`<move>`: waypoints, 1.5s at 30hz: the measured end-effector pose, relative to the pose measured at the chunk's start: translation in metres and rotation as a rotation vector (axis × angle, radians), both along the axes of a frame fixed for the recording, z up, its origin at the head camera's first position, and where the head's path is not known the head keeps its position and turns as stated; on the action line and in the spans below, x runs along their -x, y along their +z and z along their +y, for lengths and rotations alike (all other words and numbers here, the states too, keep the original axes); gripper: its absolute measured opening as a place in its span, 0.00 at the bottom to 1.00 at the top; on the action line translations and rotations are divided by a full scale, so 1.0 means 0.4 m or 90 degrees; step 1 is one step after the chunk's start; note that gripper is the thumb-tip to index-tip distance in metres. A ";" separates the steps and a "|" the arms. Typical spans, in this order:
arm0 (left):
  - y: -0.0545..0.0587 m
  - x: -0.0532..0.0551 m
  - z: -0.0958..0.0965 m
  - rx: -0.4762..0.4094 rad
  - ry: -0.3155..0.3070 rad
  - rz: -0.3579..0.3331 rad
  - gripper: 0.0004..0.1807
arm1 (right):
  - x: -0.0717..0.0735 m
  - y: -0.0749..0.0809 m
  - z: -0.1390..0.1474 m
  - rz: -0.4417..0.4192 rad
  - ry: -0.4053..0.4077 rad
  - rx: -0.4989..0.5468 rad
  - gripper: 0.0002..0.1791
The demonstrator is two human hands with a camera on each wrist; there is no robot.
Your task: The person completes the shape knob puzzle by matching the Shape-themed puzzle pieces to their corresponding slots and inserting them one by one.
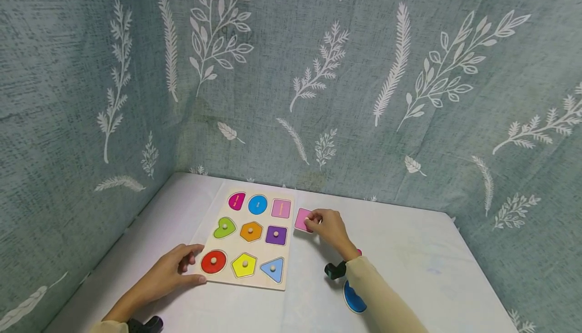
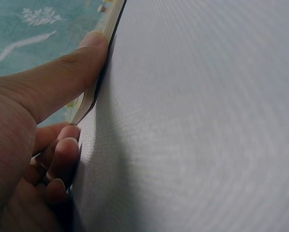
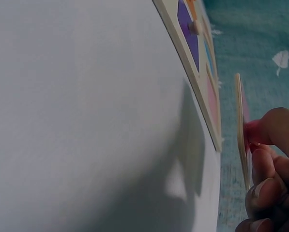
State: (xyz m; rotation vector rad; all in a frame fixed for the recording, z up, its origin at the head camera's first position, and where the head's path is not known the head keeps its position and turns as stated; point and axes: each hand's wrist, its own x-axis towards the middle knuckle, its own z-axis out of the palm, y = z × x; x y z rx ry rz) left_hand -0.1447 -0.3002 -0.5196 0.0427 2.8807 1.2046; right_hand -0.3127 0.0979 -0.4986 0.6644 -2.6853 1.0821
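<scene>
A wooden shape puzzle board [image 1: 227, 279] lies flat on the white table. My left hand [image 1: 170, 271] holds its near left corner, thumb [image 2: 93, 48] on the near edge and fingers on the left side. Between thumb and fingertips, my right hand [image 1: 331, 228] pinches a pink square puzzle piece [image 1: 301, 219]. In the right wrist view that piece [image 3: 241, 130] is seen edge-on, raised off the table just right of the board. Bare printed recesses fill the far row: a magenta half-round, a blue circle and a pink square [image 1: 281, 208].
Knobbed pieces sit in the other two rows, including a green heart [image 1: 224, 228], purple square [image 1: 272, 238] and red round [image 1: 209, 264]. A blue round piece [image 1: 352, 297] lies partly under my right forearm. A magenta piece [image 1: 359, 252] peeks out by the wrist. Patterned cloth walls [image 1: 291, 95] surround the table.
</scene>
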 end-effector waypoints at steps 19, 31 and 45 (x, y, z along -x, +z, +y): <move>0.001 -0.001 -0.005 -0.001 -0.001 0.004 0.50 | 0.035 0.008 -0.108 -0.013 -0.005 -0.037 0.06; -0.006 -0.003 -0.008 -0.003 -0.002 0.010 0.49 | 0.059 0.005 -0.143 -0.027 -0.012 -0.048 0.06; -0.009 0.002 -0.007 -0.003 0.001 0.005 0.49 | 0.076 -0.003 -0.183 -0.036 -0.010 -0.067 0.06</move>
